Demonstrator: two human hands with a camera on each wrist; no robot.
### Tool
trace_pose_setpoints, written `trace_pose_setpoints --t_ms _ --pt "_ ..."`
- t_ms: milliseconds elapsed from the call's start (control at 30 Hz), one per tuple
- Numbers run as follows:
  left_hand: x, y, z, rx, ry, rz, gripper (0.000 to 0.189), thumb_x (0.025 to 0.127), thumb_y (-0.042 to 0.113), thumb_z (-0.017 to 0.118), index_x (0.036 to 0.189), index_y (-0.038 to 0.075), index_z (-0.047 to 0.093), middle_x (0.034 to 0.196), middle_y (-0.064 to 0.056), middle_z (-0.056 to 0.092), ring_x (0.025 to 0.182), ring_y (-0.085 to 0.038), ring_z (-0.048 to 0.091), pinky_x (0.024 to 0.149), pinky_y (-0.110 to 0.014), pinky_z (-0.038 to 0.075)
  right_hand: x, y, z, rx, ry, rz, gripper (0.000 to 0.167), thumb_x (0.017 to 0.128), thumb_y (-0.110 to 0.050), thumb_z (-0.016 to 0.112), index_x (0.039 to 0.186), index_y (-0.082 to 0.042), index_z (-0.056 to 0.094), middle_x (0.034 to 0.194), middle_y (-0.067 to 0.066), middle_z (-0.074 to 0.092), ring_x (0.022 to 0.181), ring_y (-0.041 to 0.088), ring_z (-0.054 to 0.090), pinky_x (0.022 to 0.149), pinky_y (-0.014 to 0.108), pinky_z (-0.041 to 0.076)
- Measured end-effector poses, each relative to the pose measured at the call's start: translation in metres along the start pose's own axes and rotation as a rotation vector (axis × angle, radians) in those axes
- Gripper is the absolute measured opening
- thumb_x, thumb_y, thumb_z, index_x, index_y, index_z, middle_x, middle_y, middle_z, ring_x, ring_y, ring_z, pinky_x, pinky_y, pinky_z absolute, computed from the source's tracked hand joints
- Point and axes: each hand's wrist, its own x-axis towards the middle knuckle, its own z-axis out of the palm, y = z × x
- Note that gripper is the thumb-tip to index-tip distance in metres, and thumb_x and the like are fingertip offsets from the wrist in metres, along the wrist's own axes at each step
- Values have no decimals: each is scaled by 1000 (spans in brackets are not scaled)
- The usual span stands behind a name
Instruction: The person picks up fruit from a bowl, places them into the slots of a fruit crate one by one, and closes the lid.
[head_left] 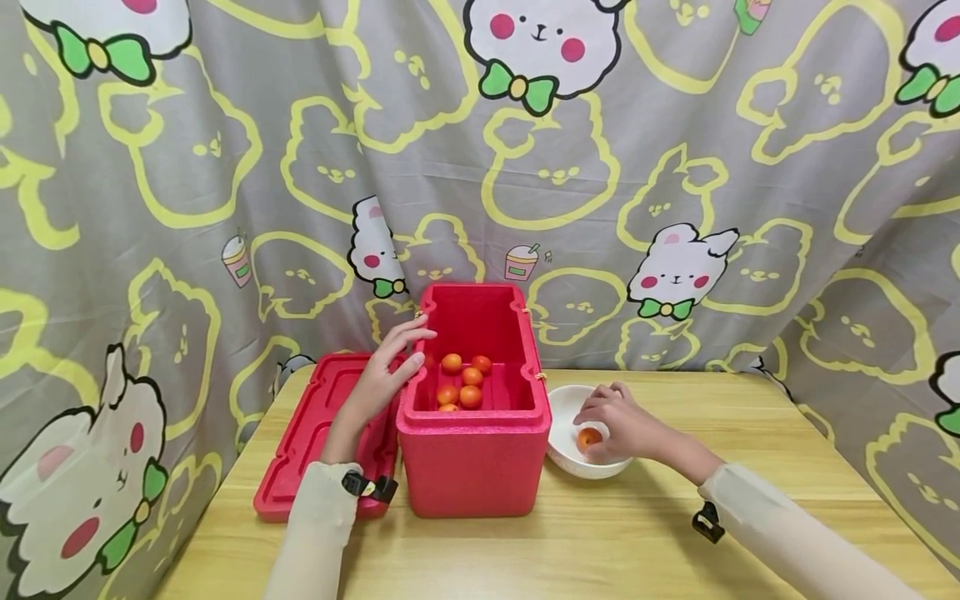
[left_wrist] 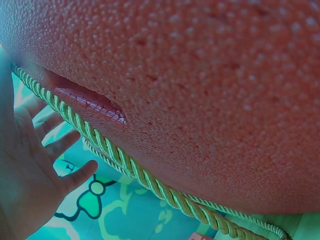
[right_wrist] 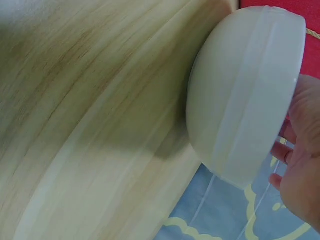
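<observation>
A deep red foam box (head_left: 472, 471) stands uncovered on the table, with several small orange-red tomatoes (head_left: 471, 397) on its floor. My left hand (head_left: 381, 379) is at the box's left rim, its fingers extended; in the left wrist view the hand (left_wrist: 35, 170) is beside a twisted gold cord (left_wrist: 135, 172) along the box's side. To the box's right is a white bowl (head_left: 564, 408) holding one tomato (head_left: 588, 439). My right hand (head_left: 618, 425) reaches into the bowl, thumb and fingers bent around that tomato. The bowl's wall hides the fingertips in the right wrist view.
The red lid (head_left: 300, 454) lies flat left of the box, partly under my left forearm. A patterned curtain (head_left: 555, 192) hangs behind and beside the wooden table (head_left: 750, 433). Each wrist wears a black strap (head_left: 369, 486).
</observation>
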Motion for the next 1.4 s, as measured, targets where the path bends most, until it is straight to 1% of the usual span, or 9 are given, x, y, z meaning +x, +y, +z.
trace_pose_setpoints --t_ms 200,367,533,700,867,967,1200,1300,1400 --pt "2 -1 0 0 -1 9 42 97 20 61 139 16 59 163 -3 37 150 -27 33 104 -61 50 1 5 5 -72 8 33 34 65 -21 88 95 -10 78 94 1 71 98 23 54 92 59 35" --pt "3 1 0 6 0 12 42 97 20 61 139 18 59 163 -1 37 149 -25 34 103 -61 51 1 9 8 -117 15 45 31 63 -21 88 91 -12 77 89 -1 69 94 22 53 91 60 36" --pt "5 1 0 3 0 20 43 96 15 60 139 17 59 163 -3 37 150 -27 34 105 -63 49 2 13 10 -115 7 80 26 64 -20 84 88 -15 76 85 -3 67 92 20 52 92 59 34" --pt "4 0 0 6 0 20 44 96 12 59 140 16 58 163 -4 37 149 -27 34 106 -64 47 3 14 13 -108 19 74 24 67 -19 84 89 -14 76 87 -3 67 93 20 52 93 58 34" --pt "4 0 0 7 0 20 43 97 17 59 140 15 58 163 -4 37 149 -27 34 106 -63 48 7 13 11 -69 105 32 28 69 -19 89 94 -11 77 92 1 71 95 23 55 92 61 35" --pt "4 0 0 3 0 23 43 97 17 59 140 15 58 163 -4 37 149 -28 34 106 -64 47 10 11 8 -45 164 18 31 69 -19 91 96 -11 77 94 2 73 97 24 56 91 61 34" --pt "3 0 0 1 1 23 42 97 22 60 139 17 59 162 -2 38 149 -27 34 106 -66 46 20 6 -4 67 317 41 35 69 -15 92 100 -8 78 98 6 75 99 25 54 96 63 29" --pt "2 -1 0 8 1 19 42 97 22 60 139 17 59 162 -2 38 149 -26 35 106 -64 48 24 5 -9 88 402 40 37 68 -14 93 101 -7 78 98 8 75 100 26 55 96 61 29" --pt "1 -1 0 10 2 11 42 97 18 60 139 17 59 162 -2 38 149 -26 34 105 -62 49 28 5 -14 102 474 34 39 67 -13 93 102 -6 78 99 9 75 100 27 56 94 58 29"
